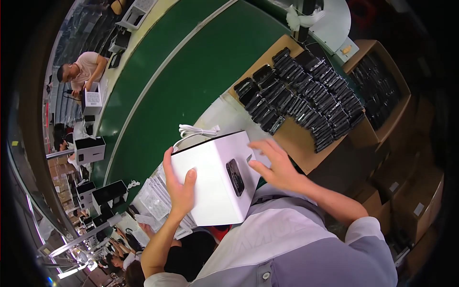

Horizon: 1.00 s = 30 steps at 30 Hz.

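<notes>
A white box-shaped appliance housing is tilted in front of my body, close to my shirt. My left hand grips its left side, with the thumb on the white face and the fingers over the edge. On its right-hand face sits a dark oval panel, with a small grey slot above it. Beside that slot hovers my right hand, fingers apart, slightly blurred, holding nothing visible. A white coiled cable lies behind the housing's dark-edged far end.
Rows of black oval parts lie on a cardboard sheet at the right. An open carton beyond holds more. The green conveyor curves past, with similar white housings along its left. Stacked clear-wrapped pieces lie nearby. A person works across.
</notes>
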Tool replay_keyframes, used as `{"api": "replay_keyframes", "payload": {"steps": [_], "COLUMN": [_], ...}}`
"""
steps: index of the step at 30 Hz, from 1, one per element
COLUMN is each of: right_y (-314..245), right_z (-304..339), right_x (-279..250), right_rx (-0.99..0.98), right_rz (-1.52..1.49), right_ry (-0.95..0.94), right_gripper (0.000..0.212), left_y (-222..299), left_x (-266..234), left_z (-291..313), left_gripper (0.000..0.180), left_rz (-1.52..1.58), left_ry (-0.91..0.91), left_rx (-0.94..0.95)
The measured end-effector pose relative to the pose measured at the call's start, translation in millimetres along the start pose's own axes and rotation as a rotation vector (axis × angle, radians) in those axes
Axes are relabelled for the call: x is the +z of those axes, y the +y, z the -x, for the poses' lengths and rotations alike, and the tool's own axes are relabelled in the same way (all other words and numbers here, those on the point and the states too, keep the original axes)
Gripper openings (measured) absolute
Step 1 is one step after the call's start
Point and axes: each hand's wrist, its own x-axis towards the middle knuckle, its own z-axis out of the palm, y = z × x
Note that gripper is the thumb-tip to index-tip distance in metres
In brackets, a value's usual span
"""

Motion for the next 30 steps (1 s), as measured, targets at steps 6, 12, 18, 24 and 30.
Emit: {"api": "replay_keyframes", "payload": {"steps": [6,12,18,24,30], "right_y": [-25.5,-25.8,53.6,-0.3,-72.5], "right_z": [-46.5,-51.5,-33.1,-100.6,-225.9], "right_x": [69.0,68.9,-7.2,-195.5,-308.9], "right_rx": [-0.366,-0.386,-0.097,-0.261,-0.581], "right_rz": [-0.392,-0.419,-0.340,-0.132,0.565], "right_ry": [0.556,0.353,0.613,0.919,1.288], "right_gripper": [0.076,0.083,0.043,0.041,0.074], "left_y": [10.1,-4.2,-29.3,-4.2,49.8], "left_x": [2.8,5.7,-54.1,-39.0,-40.7], "left_z": [-5.8,5.5,29.8,10.1,-77.3], "left_gripper": [0.077,0.075,0.041,0.027,0.024], "left_rz": [-0.007,0.129,0.277,0.514,0.321], "left_ry": [0.000,0.068,-0.169,-0.334,-0.403], "left_rx": [-0.002,-0.048,-0.438,-0.519,-0.358]}}
